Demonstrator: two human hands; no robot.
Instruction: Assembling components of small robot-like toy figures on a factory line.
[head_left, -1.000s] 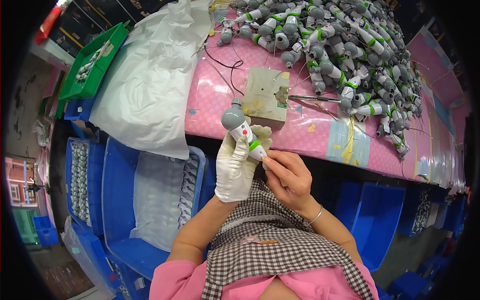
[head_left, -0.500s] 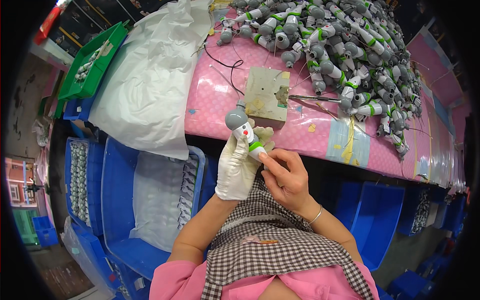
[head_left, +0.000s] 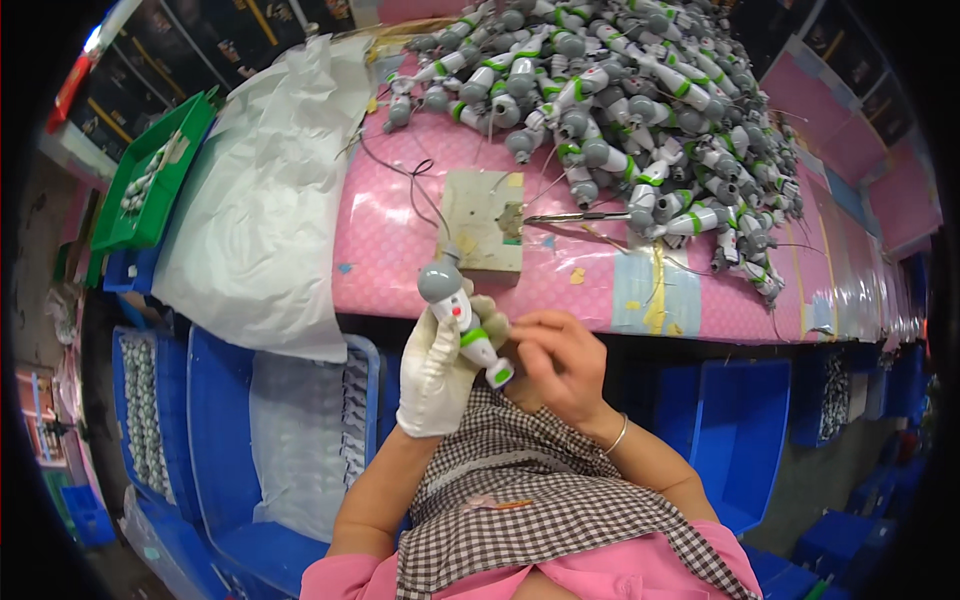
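Observation:
My left hand [head_left: 437, 375], in a white glove, is closed around a white and grey handheld device [head_left: 473, 340]. This device has a round grey head at its upper left, a green band, a red button and a green patch on its lower end. A dark cord [head_left: 420, 190] on the table runs down toward the head's grey tip. My bare right hand [head_left: 562, 368] is just right of the device, its index finger stretched toward the gloved fingers and its thumb apart. Nothing shows between its fingers. Beyond the device, a grey square block [head_left: 470, 215] sits on the pink-covered table.
A large pile of similar devices [head_left: 640, 110] covers the table's far right. A slim metal tool [head_left: 575, 217] lies beside the block. White sheeting [head_left: 260, 200] drapes the left side, near a green tray [head_left: 160, 185]. Blue bins [head_left: 215, 440] stand below, left and right [head_left: 745, 430].
My right fingers have come off the lower end of the device, whose green patch now shows. The device sits lower and more to the left in view; the whole scene has shifted left.

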